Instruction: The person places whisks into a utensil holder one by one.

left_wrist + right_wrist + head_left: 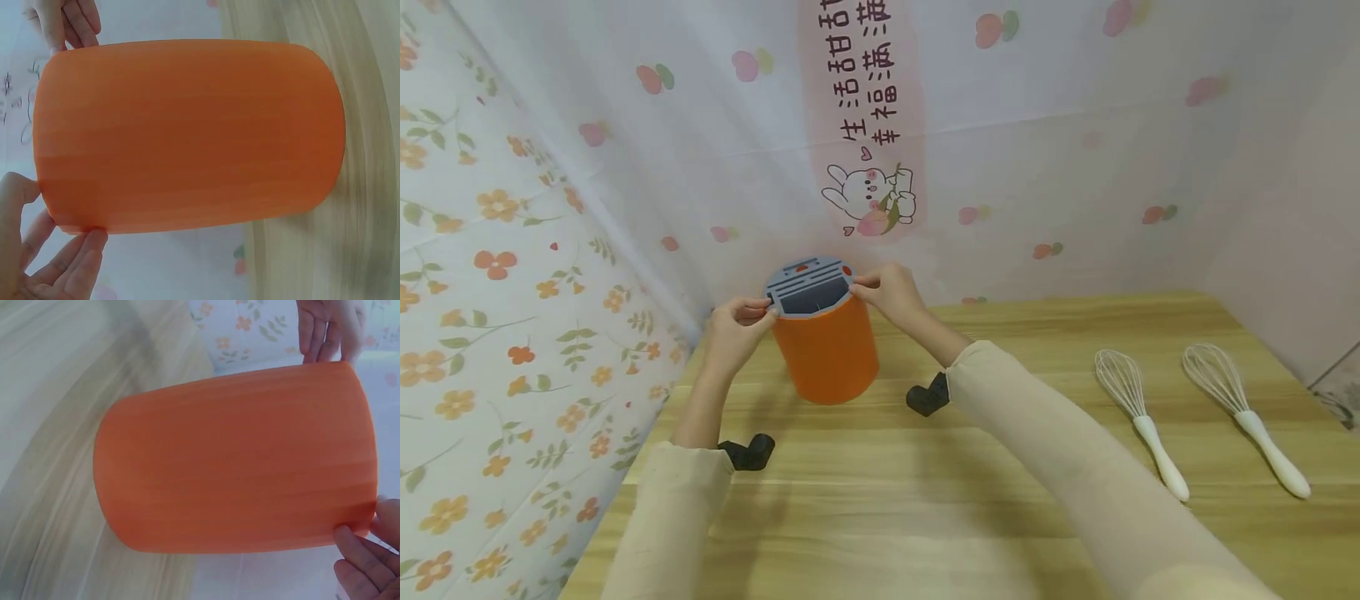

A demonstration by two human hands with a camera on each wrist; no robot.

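Note:
An orange knife holder (831, 358) with a grey slotted top (808, 280) stands at the back left of the wooden table. My left hand (737, 331) pinches its rim on the left side, thumb near the front of the opening. On the opposite side my right hand (895, 293) pinches the rim between thumb and fingers. Both wrist views are filled by the holder's smooth orange wall (187, 134), with fingertips at its top edge. The bottom inside the dark opening cannot be made out.
Two white-handled whisks, a nearer-in whisk (1138, 417) and an outer whisk (1247, 417), lie on the table (865, 517) at the right. A printed curtain (1060, 167) hangs behind, and a flowered curtain (512, 333) borders the left side. Black camera mounts (928, 396) sit at my wrists.

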